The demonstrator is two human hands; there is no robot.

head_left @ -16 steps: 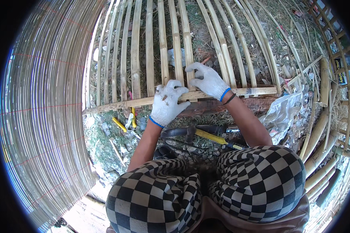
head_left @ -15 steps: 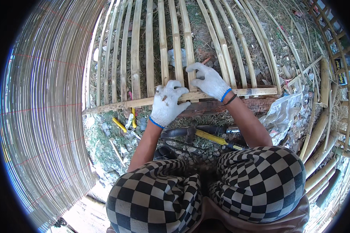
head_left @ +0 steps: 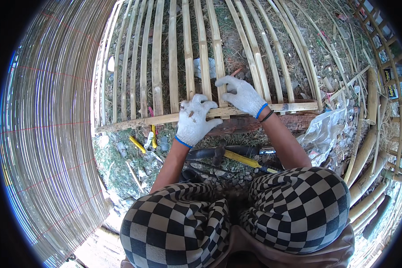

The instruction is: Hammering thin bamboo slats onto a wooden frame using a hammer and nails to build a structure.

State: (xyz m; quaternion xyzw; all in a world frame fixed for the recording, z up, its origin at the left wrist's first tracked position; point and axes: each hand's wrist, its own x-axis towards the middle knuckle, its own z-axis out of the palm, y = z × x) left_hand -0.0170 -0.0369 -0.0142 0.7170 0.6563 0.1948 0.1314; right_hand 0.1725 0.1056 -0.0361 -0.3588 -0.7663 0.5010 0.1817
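Observation:
A frame of pale bamboo slats point(head_left: 157, 67) runs away from me, its near ends meeting a bamboo crosspiece point(head_left: 154, 120). My left hand point(head_left: 195, 120), in a white knitted glove with a blue cuff, rests over the crosspiece. Its fingers are spread across the slat ends and its thumb points right. Slightly farther off on the right is my gloved right hand point(head_left: 242, 97). Its fingers bend around the edge of one bamboo slat point(head_left: 217, 58), the thumb apart from the forefinger; the fingertips are partly hidden.
A hammer point(head_left: 241, 158) with a yellow handle and a dark curved blade point(head_left: 203, 153) lie before my knees. Yellow-handled pliers point(head_left: 137, 144) sit left of them. Crumpled clear plastic point(head_left: 322, 134) is at right, near bamboo poles point(head_left: 366, 156). A tall slatted screen point(head_left: 53, 134) stands left.
My left hand has shifted slightly right along the crosspiece. My right hand keeps nearly the same place and pose at the slat.

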